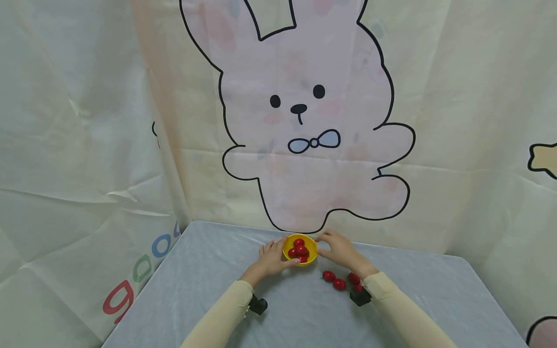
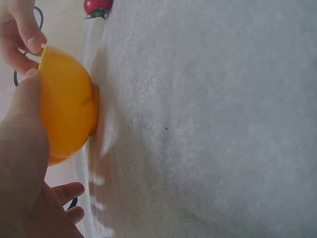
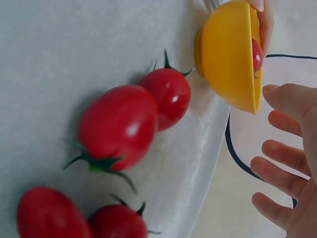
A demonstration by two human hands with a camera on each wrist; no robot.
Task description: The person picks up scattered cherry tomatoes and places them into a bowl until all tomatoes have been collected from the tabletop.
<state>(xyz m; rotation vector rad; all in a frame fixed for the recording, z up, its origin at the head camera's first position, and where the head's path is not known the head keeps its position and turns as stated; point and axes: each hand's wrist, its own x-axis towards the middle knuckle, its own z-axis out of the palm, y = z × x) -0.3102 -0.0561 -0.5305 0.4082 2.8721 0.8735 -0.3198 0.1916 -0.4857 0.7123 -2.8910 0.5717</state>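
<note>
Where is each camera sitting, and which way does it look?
Head: on the person's head, facing forward and down at the yellow bowl, the table and the bunny drawing; both sleeves, left hand and right hand show.
Left wrist: on that wrist, looking at the bowl's outside; the left hand and part of the right show.
Right wrist: on that wrist, looking past four tomatoes towards the bowl; the right hand and part of the left show.
Shared: both wrist views show the bowl and parts of both hands.
</note>
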